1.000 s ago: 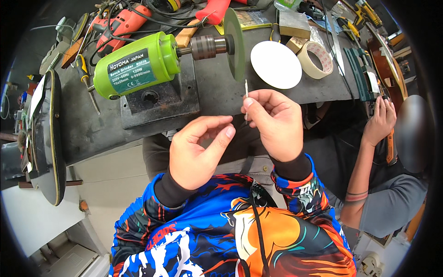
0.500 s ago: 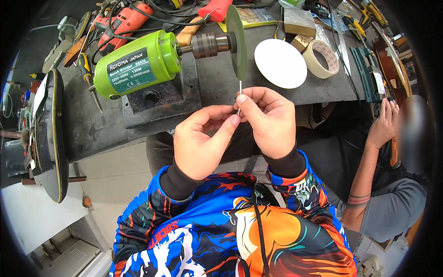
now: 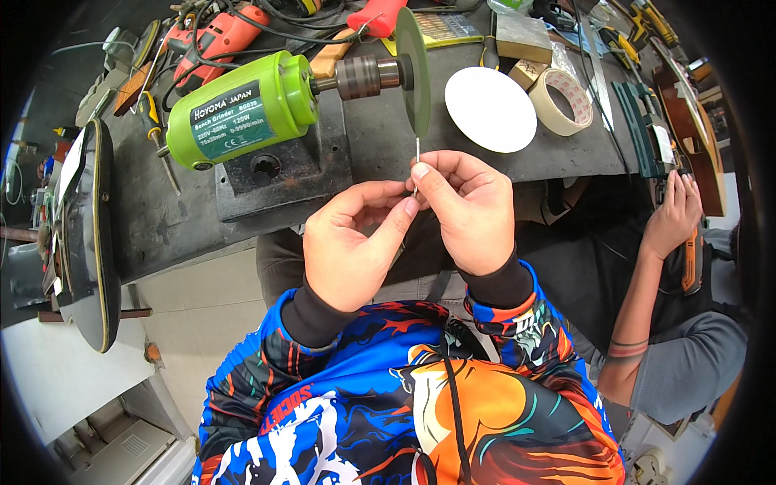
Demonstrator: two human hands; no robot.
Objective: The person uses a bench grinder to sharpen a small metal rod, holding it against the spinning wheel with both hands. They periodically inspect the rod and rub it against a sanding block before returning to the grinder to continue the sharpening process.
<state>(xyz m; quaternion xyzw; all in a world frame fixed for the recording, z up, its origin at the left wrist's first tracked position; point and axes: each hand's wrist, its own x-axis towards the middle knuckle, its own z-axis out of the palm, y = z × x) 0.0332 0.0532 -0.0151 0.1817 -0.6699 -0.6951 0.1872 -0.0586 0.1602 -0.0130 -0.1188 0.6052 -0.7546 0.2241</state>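
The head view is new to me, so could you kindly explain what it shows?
There is no robot here: a fisheye camera worn on a person's head looks down at their bare hands, which is why straight edges bend near the rim. The right hand pinches a slim metal rod upright; the left hand seems to support its lower end. The rod's tip is at the lower edge of a green grinding disc, mounted on the chuck of a green bench grinder. Also on the dark workbench are a white disc, a roll of masking tape and a screwdriver. The hand at far right is another person's.
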